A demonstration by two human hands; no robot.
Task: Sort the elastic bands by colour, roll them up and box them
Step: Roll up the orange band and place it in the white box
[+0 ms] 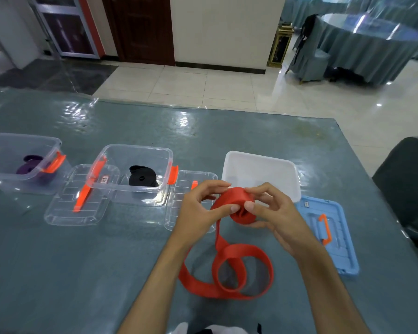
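Note:
A red elastic band [234,198] is partly rolled into a coil held above the table. My left hand [203,208] grips the coil from the left, thumb at its open end. My right hand [273,213] grips it from the right. The band's loose tail [227,273] lies in loops on the table below my hands. A clear box [155,153] with orange latches holds a rolled black band [143,175]. Another clear box [44,143] at the far left holds a purple band [29,165]. A white box [258,167] stands just behind my hands.
Two clear lids [65,210] [198,177] lie flat in front of the clear boxes. A blue lid [333,237] with an orange handle lies at the right. The table [82,273] wears a teal cloth under plastic film. A dark chair [408,179] stands at the right edge.

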